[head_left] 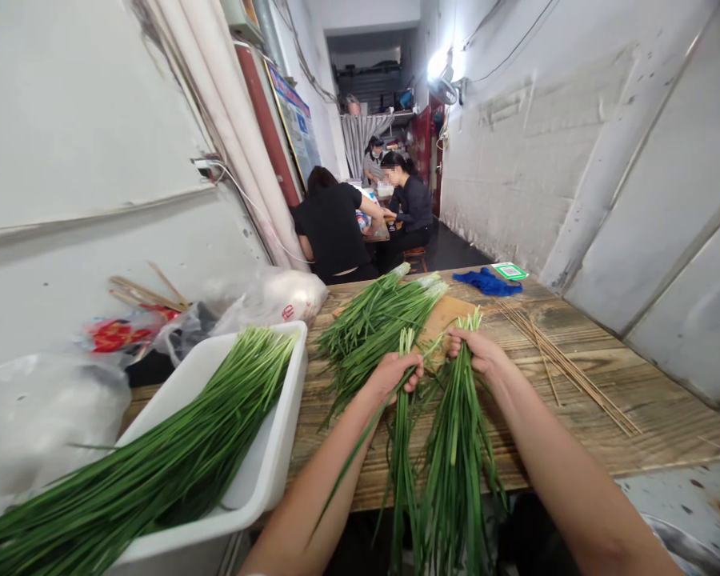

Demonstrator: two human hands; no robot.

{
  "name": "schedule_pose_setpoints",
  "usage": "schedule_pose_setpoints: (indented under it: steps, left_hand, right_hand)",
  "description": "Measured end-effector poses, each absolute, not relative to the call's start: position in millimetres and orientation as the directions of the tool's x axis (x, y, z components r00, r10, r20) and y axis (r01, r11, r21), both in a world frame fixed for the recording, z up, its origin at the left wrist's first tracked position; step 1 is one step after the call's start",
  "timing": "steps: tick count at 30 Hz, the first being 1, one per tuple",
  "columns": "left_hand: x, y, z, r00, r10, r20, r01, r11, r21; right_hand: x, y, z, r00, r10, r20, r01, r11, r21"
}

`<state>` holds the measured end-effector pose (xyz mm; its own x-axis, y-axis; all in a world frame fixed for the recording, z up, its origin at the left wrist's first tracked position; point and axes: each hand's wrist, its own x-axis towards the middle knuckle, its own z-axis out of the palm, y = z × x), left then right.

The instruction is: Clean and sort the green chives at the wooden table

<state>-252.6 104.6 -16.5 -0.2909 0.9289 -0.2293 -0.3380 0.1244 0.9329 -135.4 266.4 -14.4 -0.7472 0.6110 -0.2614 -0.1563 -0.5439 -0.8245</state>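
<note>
My left hand [399, 374] is closed around a thin bunch of garlic chives [403, 448], pale stem ends up and green leaves hanging down past the table edge. One long leaf slants away to the lower left beneath that wrist. In my right hand [477, 350] a thicker bunch of chives [459, 456] is gripped near its pale ends, its leaves also drooping over the edge. Just beyond both hands, tied bundles of chives [390, 308] lie on the table, partly over a brown board [450, 314]. Loose scraps lie between the two hands.
A white plastic tub [285, 432] heaped with chives stands at left, near plastic bags [270, 298]. Thin wooden sticks [567, 364], a blue cloth [488, 282] and a QR-code card [510, 271] lie on the wooden table [624, 392]. Several people sit or stand farther back.
</note>
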Motion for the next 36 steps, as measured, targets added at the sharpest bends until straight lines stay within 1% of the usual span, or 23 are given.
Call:
schedule_pose_setpoints:
  steps: [3,5,8,14,17,23,27,31,33,36]
  left_hand:
    - [-254,104,-15,-0.24,0.947,-0.214,-0.409,0.102,0.907]
    - [-255,103,-15,-0.218,0.953,-0.212,-0.469,0.088,0.879]
    - [-257,104,-14,-0.175,0.957,-0.232,-0.528,0.107,0.842]
    - [-260,105,-14,-0.065,0.967,-0.248,-0.623,0.154,0.767]
    - [-260,105,-14,-0.028,0.968,-0.248,-0.649,0.171,0.741]
    - [-262,102,-8,-0.023,0.97,-0.242,-0.689,0.16,0.707]
    - [-268,99,-3,-0.056,0.975,-0.215,-0.729,0.107,0.676]
    - [-271,100,-3,-0.073,0.967,-0.244,-0.72,0.118,0.684]
    - [-269,101,-4,-0.068,0.959,-0.276,-0.697,0.152,0.7]
    - [-267,101,-4,-0.043,0.95,-0.308,-0.673,0.201,0.712]
  right_hand:
    - [-135,271,-10,-0.668,0.642,-0.376,-0.194,-0.638,-0.745]
    - [-134,270,-8,-0.644,0.663,-0.381,-0.223,-0.639,-0.736]
    - [-134,265,-7,-0.69,0.641,-0.336,-0.205,-0.618,-0.759]
    - [-133,249,-7,-0.843,0.493,-0.215,-0.117,-0.559,-0.821]
    - [-133,244,-5,-0.863,0.473,-0.179,-0.108,-0.518,-0.849]
    - [-134,241,-3,-0.817,0.55,-0.17,-0.077,-0.396,-0.915]
    - [-134,241,-5,-0.764,0.637,-0.102,-0.076,-0.245,-0.967]
    - [-136,236,-5,-0.716,0.694,-0.07,0.001,-0.099,-0.995]
    - [-138,234,-5,-0.696,0.714,-0.073,0.031,-0.072,-0.997]
    - [-138,237,-5,-0.642,0.761,-0.09,0.04,-0.084,-0.996]
